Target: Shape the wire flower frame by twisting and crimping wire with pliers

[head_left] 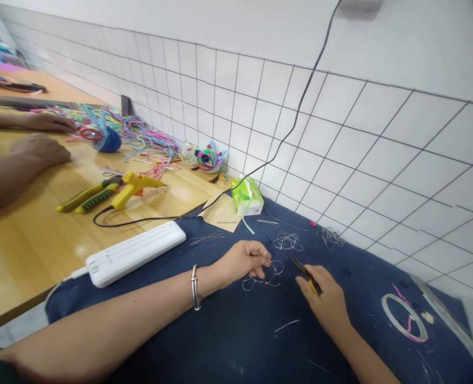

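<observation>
My left hand (pixel 242 261), with a metal bangle on the wrist, pinches a thin silver wire loop (pixel 266 276) that lies on the dark blue cloth (pixel 228 330). My right hand (pixel 326 298) is closed round small pliers with yellow-and-black handles (pixel 305 274), whose tip points toward the wire. Another tangle of thin wire (pixel 287 241) lies just beyond the left hand.
A white power strip (pixel 134 253), a yellow glue gun (pixel 134 188) with a black cord, green-yellow pliers (pixel 88 196), a green tissue pack (pixel 246 195) and colourful pipe cleaners (pixel 140 136) lie on the wooden table. Another person's hands (pixel 40 149) rest at left. A tape ring (pixel 404 317) lies right.
</observation>
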Motion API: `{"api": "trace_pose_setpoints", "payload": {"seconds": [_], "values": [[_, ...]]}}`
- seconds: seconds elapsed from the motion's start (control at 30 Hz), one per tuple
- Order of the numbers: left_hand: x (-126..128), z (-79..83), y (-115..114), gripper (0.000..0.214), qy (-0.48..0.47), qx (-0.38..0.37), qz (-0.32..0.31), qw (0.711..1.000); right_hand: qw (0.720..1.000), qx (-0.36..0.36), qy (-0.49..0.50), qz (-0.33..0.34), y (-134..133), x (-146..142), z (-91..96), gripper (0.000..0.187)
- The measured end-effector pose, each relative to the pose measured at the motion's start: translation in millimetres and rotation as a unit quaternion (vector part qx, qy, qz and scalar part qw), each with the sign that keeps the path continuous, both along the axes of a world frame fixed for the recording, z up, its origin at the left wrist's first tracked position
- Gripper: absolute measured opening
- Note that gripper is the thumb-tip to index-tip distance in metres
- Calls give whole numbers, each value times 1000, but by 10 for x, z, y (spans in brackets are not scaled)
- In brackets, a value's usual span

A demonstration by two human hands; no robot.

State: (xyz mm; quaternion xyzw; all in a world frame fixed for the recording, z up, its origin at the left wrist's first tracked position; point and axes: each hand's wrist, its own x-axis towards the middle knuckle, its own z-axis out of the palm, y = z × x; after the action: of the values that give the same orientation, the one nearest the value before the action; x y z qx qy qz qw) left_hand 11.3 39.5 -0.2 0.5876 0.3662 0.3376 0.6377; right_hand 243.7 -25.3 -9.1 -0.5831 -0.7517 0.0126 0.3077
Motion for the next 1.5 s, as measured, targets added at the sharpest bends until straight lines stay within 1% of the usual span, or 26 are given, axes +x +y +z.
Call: {"api": "trace_pose_setpoints", "payload": {"seconds": [0.07, 0.1, 0.2, 0.27, 0.3, 0.37, 0.43, 0.47, 0.57, 0.73, 0.83, 0.93, 1.1, 1.27, 1.33, 1.5], "values": [[2, 10, -26, 14, 9, 1, -11, 1000, 997, -5, -61, -38, 91, 103, -57, 30], [5, 16, -43, 14, 12, 1, -17, 1000, 994, -8, -95, -44, 126, 137, -76, 30], [25, 32, -103, 15, 19, -3, -34, 999, 991, -7, -123, -49, 144, 130, -60, 30], [47, 30, -144, 16, 21, -5, -46, 999, 993, 12, -113, -41, 81, 31, 9, 29], [61, 25, -164, 16, 21, -5, -52, 998, 995, 13, -97, -10, 35, -38, 51, 27], [91, 9, -200, 15, 19, -9, -63, 998, 996, -40, -37, 74, -62, -192, 122, 24], [118, -5, -232, 14, 14, -18, -77, 997, 990, -95, 30, 99, -140, -326, 153, 20], [127, -8, -245, 14, 11, -23, -85, 996, 987, -107, 52, 104, -166, -375, 153, 16], [135, 6, -274, 16, -3, -32, -100, 994, 985, -104, 94, 96, -198, -443, 122, 16], [121, 49, -289, 22, -12, -31, -107, 994, 987, -95, 104, 80, -204, -441, 110, 15], [131, 48, -293, 25, -3, -19, -84, 996, 988, -90, 103, 77, -214, -452, 115, 16], [145, 40, -299, 21, -2, 4, -59, 998, 989, -84, 98, 74, -220, -465, 102, 17], [152, 33, -314, 15, -37, 8, -55, 998, 990, -75, 88, 76, -222, -473, 76, 19], [164, 38, -323, 15, -55, 1, -48, 997, 991, -64, 73, 91, -217, -454, 56, 19], [157, 53, -317, 16, -65, -7, -61, 996, 992, -55, 67, 94, -211, -438, 39, 20], [101, 105, -278, 20, -78, -32, -119, 989, 992, -52, 46, 102, -201, -404, 9, 20]]}}
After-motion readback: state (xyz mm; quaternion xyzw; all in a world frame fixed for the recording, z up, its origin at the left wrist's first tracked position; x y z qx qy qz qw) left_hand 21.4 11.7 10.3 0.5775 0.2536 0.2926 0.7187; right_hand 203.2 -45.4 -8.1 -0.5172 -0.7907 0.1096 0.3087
